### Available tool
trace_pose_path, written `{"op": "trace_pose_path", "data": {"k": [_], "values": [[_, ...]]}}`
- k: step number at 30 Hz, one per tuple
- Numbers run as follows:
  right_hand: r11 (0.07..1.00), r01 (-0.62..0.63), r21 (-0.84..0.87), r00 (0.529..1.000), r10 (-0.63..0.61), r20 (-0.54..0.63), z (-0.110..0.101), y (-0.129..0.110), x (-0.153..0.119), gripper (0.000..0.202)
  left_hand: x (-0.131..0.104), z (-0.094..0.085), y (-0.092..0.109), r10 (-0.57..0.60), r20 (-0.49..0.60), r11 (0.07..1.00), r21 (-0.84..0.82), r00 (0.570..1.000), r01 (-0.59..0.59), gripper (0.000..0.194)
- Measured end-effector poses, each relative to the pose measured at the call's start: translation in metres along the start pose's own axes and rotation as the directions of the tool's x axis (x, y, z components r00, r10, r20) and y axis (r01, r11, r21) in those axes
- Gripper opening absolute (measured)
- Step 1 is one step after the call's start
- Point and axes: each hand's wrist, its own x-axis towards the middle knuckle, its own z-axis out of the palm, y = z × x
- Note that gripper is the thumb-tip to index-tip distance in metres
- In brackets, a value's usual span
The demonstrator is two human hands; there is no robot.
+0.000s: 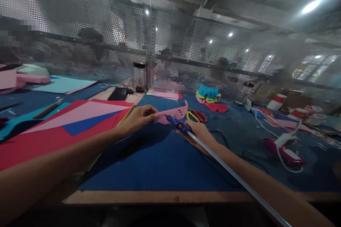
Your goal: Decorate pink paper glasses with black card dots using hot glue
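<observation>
Above the blue tabletop (151,173), the left hand (140,118) pinches a pink mask (178,112) between its fingers (151,110). The right hand (200,133) has its fingers wrapped round a glue gun (176,123), tip right by the mask.

Bare left forearm (61,165) slants in from the lower left, bare right forearm (259,182) from the lower right. Left hand (141,117) has thumb and fingertips pinched together, knuckles up. Right hand (199,133) is curled into a grip, slightly lower. They're pretty near each other, not touching.
</observation>
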Motion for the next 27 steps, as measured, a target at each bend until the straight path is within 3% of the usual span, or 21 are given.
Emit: {"op": "trace_pose_path", "data": {"k": [7, 15, 19, 23, 27], "values": [[0.998, 0.03, 0.047, 0.999, -0.029, -0.029, 0.0, -0.001, 0.0, 0.028, 0.0, -0.001, -0.001, -0.003, -0.001, 1.0, -0.008, 1.0, 0.003, 0.03], [0.973, 0.09, 0.215, 0.995, -0.077, -0.067, -0.003, -0.004, 0.0, 0.034, 0.004, -0.004, -0.01, -0.019, -0.015, 0.999, -0.042, 1.0, 0.018, 0.028], [0.963, -0.007, 0.269, 0.999, 0.019, -0.043, -0.007, -0.008, -0.001, 0.039, 0.007, -0.007, -0.005, -0.056, -0.07, 0.996, -0.078, 0.996, 0.05, 0.027], [0.924, -0.208, 0.322, 0.978, 0.187, 0.095, -0.01, -0.007, 0.001, 0.039, 0.012, -0.018, -0.003, -0.095, -0.188, 0.99, -0.121, 0.978, 0.073, 0.031], [0.893, -0.248, 0.375, 0.965, 0.192, 0.181, -0.01, 0.009, 0.005, 0.044, 0.018, -0.03, -0.012, -0.128, -0.265, 0.982, -0.169, 0.956, 0.085, 0.036]]}}
